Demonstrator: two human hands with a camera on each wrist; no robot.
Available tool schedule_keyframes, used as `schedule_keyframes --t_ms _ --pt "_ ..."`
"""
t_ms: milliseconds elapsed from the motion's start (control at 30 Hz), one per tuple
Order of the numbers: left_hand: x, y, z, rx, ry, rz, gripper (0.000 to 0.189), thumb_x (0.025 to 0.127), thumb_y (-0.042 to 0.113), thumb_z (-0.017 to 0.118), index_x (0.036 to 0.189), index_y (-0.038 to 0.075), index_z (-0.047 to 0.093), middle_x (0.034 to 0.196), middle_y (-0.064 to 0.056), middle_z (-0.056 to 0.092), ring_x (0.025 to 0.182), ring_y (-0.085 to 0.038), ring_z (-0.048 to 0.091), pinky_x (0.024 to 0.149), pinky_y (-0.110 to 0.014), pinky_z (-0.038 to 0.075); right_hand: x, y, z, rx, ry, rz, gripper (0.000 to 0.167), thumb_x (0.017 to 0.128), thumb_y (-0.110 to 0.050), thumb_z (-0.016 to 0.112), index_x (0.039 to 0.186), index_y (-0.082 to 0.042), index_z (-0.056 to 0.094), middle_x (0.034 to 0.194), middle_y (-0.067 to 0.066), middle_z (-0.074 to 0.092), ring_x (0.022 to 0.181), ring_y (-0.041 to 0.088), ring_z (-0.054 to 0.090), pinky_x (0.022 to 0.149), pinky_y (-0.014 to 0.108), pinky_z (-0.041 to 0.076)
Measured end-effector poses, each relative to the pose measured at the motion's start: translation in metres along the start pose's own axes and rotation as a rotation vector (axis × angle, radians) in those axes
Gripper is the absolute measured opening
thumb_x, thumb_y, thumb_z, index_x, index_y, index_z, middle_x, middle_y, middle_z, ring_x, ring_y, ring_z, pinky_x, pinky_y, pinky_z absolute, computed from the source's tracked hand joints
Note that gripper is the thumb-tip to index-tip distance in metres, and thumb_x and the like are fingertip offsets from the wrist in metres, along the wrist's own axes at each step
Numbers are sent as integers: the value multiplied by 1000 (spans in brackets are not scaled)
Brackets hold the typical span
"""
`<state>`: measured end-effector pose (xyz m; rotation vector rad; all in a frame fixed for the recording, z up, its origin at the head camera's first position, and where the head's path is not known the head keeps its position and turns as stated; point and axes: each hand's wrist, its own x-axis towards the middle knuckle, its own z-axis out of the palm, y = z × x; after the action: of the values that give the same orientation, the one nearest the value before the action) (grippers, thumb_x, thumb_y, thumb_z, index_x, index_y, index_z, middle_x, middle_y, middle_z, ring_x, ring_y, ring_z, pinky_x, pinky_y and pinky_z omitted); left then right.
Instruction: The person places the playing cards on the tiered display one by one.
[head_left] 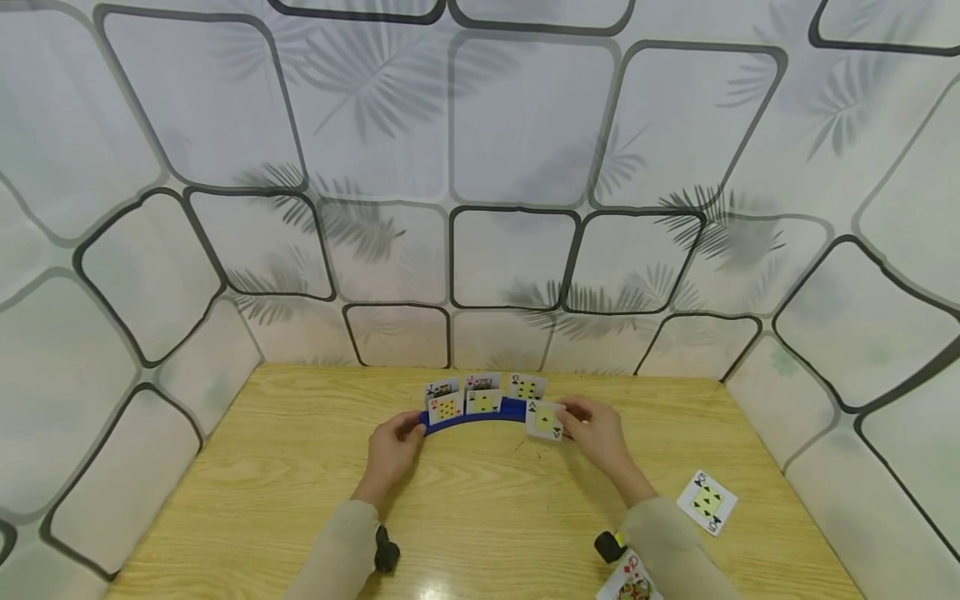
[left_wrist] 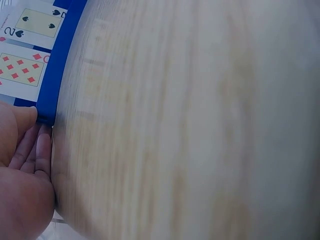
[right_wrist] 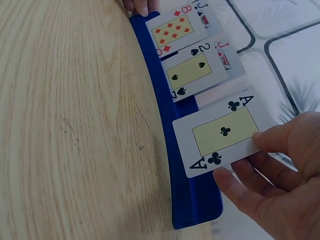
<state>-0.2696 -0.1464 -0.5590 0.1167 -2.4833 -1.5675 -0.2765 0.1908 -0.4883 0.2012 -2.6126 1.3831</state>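
Note:
A curved blue card holder (head_left: pixel 512 409) stands on the wooden table, with playing cards in two rows. My left hand (head_left: pixel 393 446) pinches its left end between thumb and fingers. The eight of diamonds (right_wrist: pixel 172 32) and two of spades (right_wrist: pixel 196 72) sit upright in the front row, with two jacks partly hidden behind them. A black six (head_left: pixel 527 385) stands in the back row at the right. My right hand (head_left: pixel 600 433) pinches the ace of clubs (right_wrist: pixel 225 132) by its edge, and the card overlaps the holder's front slot in the right wrist view.
A black spade card (head_left: pixel 707 502) lies face up at the table's right side. Near the front edge a red diamond face card (head_left: pixel 632 581) is partly covered by my right sleeve. A patterned fabric wall (head_left: pixel 510 258) rises behind the table and along both sides.

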Motion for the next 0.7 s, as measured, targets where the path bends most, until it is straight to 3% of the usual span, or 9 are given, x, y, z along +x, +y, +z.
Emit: schedule_keyframes --t_ms 200,300,700 --pt "0 0 0 1 2 -1 27 101 4 68 127 0 74 121 -19 76 109 -32 72 95 -46 59 5 0 7 5 -3 10 20 98 -8 73 117 -1 77 104 17 78 79 14 70 67 19 58" --pt "0 0 -1 -8 5 -8 27 100 5 69 127 1 74 122 -19 76 110 -32 72 96 -47 58 8 0 10 7 -5 25 21 99 -9 73 119 -2 77 104 16 78 80 12 70 69 17 57" --pt "0 0 -2 0 1 0 26 101 4 68 126 0 74 122 -20 76 110 -32 71 95 -45 58 12 -3 20 -13 14 -22 21 98 -10 74 117 -2 77 104 16 78 93 28 74 73 28 62"
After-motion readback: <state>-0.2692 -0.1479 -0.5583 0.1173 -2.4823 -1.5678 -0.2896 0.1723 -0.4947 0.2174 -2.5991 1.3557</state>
